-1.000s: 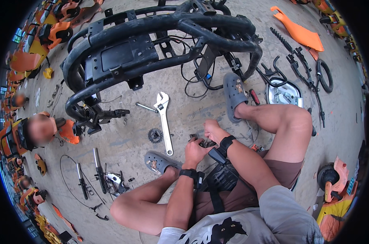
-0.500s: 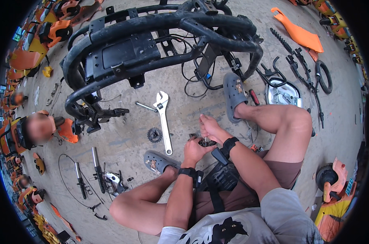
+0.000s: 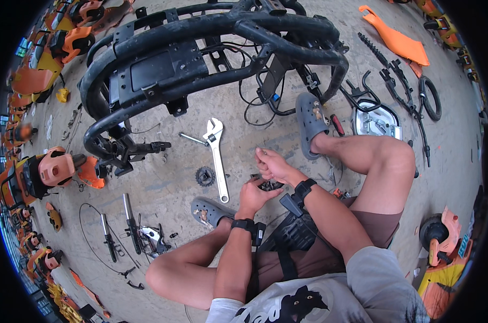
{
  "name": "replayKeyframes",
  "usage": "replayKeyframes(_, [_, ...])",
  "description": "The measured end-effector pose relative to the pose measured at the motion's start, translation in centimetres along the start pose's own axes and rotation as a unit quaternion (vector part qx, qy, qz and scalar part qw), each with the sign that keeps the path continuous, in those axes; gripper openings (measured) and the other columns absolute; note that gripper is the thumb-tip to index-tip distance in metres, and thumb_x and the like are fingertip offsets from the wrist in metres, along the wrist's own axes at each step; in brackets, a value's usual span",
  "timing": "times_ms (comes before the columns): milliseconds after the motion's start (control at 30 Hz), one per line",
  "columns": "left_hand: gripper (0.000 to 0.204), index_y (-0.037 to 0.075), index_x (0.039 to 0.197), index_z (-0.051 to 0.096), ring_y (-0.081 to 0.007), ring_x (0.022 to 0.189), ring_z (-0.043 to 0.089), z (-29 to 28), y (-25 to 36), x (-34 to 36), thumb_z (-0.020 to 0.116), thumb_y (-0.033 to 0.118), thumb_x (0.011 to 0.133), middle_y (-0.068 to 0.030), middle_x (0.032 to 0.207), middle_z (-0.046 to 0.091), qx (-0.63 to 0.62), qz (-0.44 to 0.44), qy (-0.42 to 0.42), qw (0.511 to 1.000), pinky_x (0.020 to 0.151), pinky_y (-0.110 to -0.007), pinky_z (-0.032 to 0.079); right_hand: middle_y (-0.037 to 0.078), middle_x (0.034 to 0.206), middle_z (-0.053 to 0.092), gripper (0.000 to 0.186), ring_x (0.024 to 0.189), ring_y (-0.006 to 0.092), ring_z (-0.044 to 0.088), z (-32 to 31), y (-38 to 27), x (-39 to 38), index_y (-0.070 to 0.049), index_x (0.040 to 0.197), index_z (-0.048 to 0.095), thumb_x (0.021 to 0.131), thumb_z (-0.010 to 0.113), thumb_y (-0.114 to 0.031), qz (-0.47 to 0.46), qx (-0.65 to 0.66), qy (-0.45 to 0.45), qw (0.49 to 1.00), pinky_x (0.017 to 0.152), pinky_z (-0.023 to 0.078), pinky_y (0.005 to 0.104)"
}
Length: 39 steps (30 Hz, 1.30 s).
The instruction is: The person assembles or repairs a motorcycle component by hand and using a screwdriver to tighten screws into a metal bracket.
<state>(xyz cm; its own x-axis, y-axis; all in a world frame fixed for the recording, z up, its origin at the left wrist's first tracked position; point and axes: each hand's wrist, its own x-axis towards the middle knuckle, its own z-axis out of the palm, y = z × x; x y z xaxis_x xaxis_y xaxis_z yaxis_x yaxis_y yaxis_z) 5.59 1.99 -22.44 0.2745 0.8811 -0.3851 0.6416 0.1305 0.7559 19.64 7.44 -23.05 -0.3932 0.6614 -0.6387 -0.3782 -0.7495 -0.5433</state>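
Observation:
My left hand (image 3: 253, 195) is closed round a small dark metal part (image 3: 269, 185), steadying it low in front of my lap. Just above and to the right of that part is my right hand (image 3: 274, 166), its fingers curled tight. What the right fingers hold is too small to make out. On the floor ahead lies a large silver adjustable wrench (image 3: 217, 161), jaw end pointing away from me. A dark toothed sprocket (image 3: 205, 176) rests beside its handle, and a thin metal rod tool (image 3: 192, 139) lies near its jaw.
A black tubular vehicle frame (image 3: 163, 70) stands across the far side. Fork tubes (image 3: 129, 223) and cables lie at left. At right are a metal tray (image 3: 374, 123), a red-handled tool (image 3: 337, 125), an orange panel (image 3: 395, 43) and a tyre (image 3: 430, 99). Orange vehicles line both sides.
My right hand has shifted slightly up and left, and the thin metal shaft seen below it no longer shows. My left hand stays on the dark part.

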Motion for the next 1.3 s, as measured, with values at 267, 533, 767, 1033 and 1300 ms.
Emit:
replayKeyframes(267, [0.063,-0.002,0.099,0.072,-0.0309,0.082,0.07,0.2,-0.3,0.3,0.086,0.046,0.061,-0.0171,0.089,0.071,0.015,0.005,0.003,1.0,0.077,-0.038,0.054,-0.008,0.051,0.022,0.051,0.042,0.0065,0.02,0.8,-1.6,-1.0,-0.011,0.064,0.04,0.101,0.046,-0.045,0.027,0.031,0.011,0.999,0.041,0.018,0.0236])
replayKeyframes(533, [0.062,-0.001,0.099,0.072,-0.0329,0.083,0.068,1.3,-0.6,0.1,0.086,0.045,0.06,-0.0161,0.09,0.07,0.039,0.04,0.031,0.998,0.078,-0.039,0.053,-0.006,0.052,0.024,0.047,0.041,0.009,0.018,0.7,-0.3,-0.2,-0.017,0.06,0.033,0.099,0.045,-0.041,0.069,0.005,0.092,0.993,0.04,0.017,0.0269])
replayKeyframes(767, [0.064,0.006,0.101,0.074,-0.0377,0.098,0.066,1.9,-2.3,-0.7,0.083,0.053,0.058,-0.0242,0.116,0.064,0.057,0.043,0.008,0.997,0.088,-0.041,0.052,-0.007,0.049,0.024,0.045,0.04,0.0085,0.019,-1.8,-0.3,0.0,-0.018,0.059,0.03,0.1,0.042,-0.033,0.149,0.109,0.027,0.982,0.039,0.017,0.0271])
replayKeyframes(1033, [0.06,0.007,0.1,0.074,-0.0344,0.091,0.067,0.3,-1.2,-0.2,0.086,0.047,0.057,-0.0178,0.101,0.069,0.007,0.002,-0.039,0.999,0.081,-0.041,0.054,-0.006,0.052,0.028,0.042,0.042,0.0073,0.019,1.4,-0.8,-0.9,-0.015,0.059,0.034,0.098,0.049,-0.022,0.088,-0.038,-0.05,0.994,0.039,0.017,0.026])
replayKeyframes(1300, [0.057,-0.001,0.096,0.073,-0.0277,0.077,0.07,0.8,-0.8,-0.2,0.087,0.04,0.06,-0.0159,0.099,0.071,0.05,0.059,0.004,0.997,0.072,-0.036,0.055,-0.005,0.05,0.026,0.045,0.04,0.0093,0.021,-1.0,-0.1,-1.5,-0.015,0.059,0.035,0.1,0.047,-0.03,0.06,0.059,-0.024,0.996,0.039,0.018,0.0276])
